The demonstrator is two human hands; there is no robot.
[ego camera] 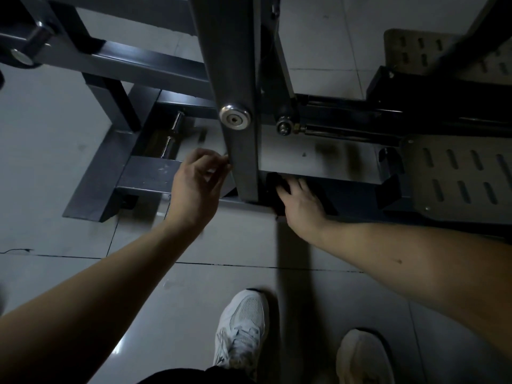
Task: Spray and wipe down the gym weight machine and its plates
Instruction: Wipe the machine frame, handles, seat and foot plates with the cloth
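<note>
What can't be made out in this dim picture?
Head view:
Black cloth: mostly covered by the right hand, edges lost in shadow.
Left hand, fingers at the grey post: blur hides whether they pinch anything.
Machine: upper part cut off by top edge.

Bare forearms (110, 275), white lace-up sneakers (241, 325), black garment (191, 377)

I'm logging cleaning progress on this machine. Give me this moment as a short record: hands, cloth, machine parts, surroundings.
left hand: fingertips at the left edge of the grey upright beam; grip unclear
right hand: pressed flat on the black cloth
cloth position: on the dark base rail, right of the beam's foot
footplates: perforated, far right
floor: grey tiles
white shoes: bottom of view
</note>
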